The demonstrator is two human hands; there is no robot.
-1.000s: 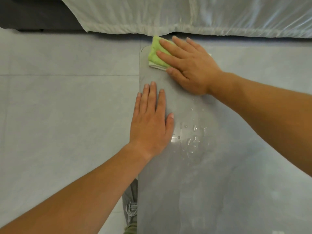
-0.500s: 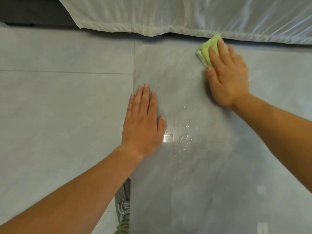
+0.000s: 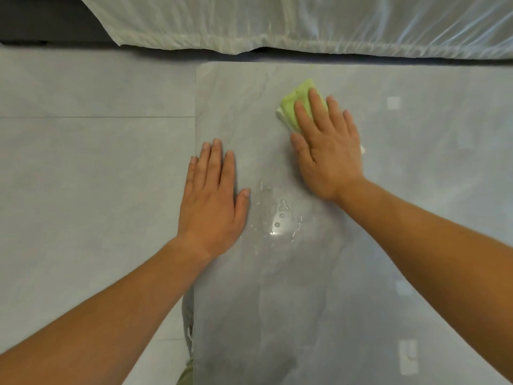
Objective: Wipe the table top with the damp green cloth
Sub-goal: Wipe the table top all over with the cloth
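The grey stone-look table top (image 3: 388,245) fills the right and middle of the head view. My right hand (image 3: 327,151) lies flat on the folded green cloth (image 3: 298,102) and presses it onto the table's far part; only the cloth's far end shows past my fingers. My left hand (image 3: 212,201) rests flat, fingers together, on the table near its left edge and holds nothing. A small puddle of water drops (image 3: 277,215) sits on the table between the two hands.
A plastic-covered white mattress or sofa edge (image 3: 305,23) runs along the table's far side. Grey floor tiles (image 3: 83,162) lie left of the table. A shoe and trouser leg (image 3: 188,329) show beside the table's left edge, below.
My right hand slid the cloth right along the far edge, then back toward me and slightly left. My left hand stayed flat in place.
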